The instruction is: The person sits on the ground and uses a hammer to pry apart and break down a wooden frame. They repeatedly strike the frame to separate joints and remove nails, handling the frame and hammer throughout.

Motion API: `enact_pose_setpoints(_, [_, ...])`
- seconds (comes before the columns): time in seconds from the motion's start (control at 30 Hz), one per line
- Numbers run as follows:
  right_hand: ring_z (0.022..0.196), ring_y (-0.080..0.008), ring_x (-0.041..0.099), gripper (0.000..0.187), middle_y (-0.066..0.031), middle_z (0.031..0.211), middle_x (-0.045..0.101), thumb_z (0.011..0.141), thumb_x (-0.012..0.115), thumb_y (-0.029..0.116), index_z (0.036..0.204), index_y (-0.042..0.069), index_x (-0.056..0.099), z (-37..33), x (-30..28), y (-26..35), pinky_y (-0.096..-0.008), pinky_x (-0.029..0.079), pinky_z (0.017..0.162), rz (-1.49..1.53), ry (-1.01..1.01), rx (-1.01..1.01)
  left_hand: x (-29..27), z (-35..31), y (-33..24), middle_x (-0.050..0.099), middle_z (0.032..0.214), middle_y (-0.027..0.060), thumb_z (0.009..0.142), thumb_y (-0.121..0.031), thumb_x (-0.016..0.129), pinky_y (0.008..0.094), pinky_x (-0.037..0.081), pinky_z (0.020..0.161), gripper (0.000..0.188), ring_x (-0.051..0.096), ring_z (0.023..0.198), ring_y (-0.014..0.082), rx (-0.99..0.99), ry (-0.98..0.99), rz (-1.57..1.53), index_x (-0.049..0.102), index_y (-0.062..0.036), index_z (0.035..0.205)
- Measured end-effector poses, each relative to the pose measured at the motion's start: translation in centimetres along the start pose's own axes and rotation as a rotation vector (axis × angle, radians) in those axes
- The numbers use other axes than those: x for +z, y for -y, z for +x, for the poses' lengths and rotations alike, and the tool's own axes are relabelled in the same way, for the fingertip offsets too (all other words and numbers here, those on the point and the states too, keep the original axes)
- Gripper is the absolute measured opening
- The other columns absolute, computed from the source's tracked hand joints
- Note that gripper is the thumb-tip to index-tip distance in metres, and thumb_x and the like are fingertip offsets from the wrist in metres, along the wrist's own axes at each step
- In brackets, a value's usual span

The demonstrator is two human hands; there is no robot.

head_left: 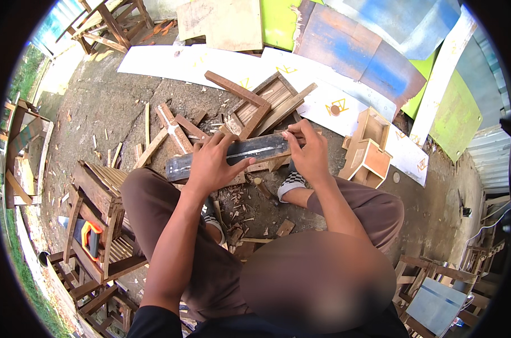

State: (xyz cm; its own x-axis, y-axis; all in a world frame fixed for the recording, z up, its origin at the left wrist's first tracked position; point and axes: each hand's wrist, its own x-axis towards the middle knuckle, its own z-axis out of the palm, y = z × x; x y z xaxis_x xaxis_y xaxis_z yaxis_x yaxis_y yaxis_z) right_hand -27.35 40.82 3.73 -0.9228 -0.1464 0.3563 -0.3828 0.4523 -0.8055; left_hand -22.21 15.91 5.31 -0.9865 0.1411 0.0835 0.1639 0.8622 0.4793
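Note:
A dark narrow wooden plank (265, 147) with a whitish streak along its face lies across in front of my knees. My left hand (215, 160) is wrapped over its left part, thumb along the near edge. At the plank's right end, my right hand (310, 151) has its fingers bent and closed on the end; whether something small is pinched there too I cannot make out. Just beyond the plank, wooden frame pieces (261, 115) lie in a pile. Below it, between my feet, is a short tool with a rounded pale end (260, 183).
Wood chips and offcuts (286, 227) litter the ground. On the left, a saw with an orange and black handle (91, 239) rests at a slatted wooden stool (106, 186). A small wooden box (368, 158) stands at right. White boards (171, 65) and painted sheets (351, 48) lie beyond.

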Motion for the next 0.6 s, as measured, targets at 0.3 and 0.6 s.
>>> enact_pose_setpoints(0.3, [0.096,-0.0248,0.080,0.010,-0.0156,0.101,0.077,0.101,0.069,0.000,0.108,0.000,0.062,-0.7,-0.5,0.1,-0.0353,0.063,0.082,0.000,0.066,0.038,0.9,1.1,-1.7,0.067,0.105,0.0132,0.093,-0.035,0.081,0.0502,0.052,0.090,0.038,0.069,0.101,0.0381,0.100,-0.071,-0.177,0.071,-0.0073,0.117])
enact_pose_setpoints(0.6, [0.097,-0.0162,0.077,0.006,-0.0112,0.102,0.079,0.105,0.065,0.000,0.111,-0.002,0.063,-0.7,-0.8,0.0,-0.0307,0.061,0.085,0.388,0.065,0.324,2.4,3.8,-4.7,0.076,0.109,0.0156,0.089,-0.017,0.085,0.0446,0.057,0.088,0.038,0.073,0.102,0.0358,0.218,-0.051,-0.451,0.072,-0.0062,0.123])
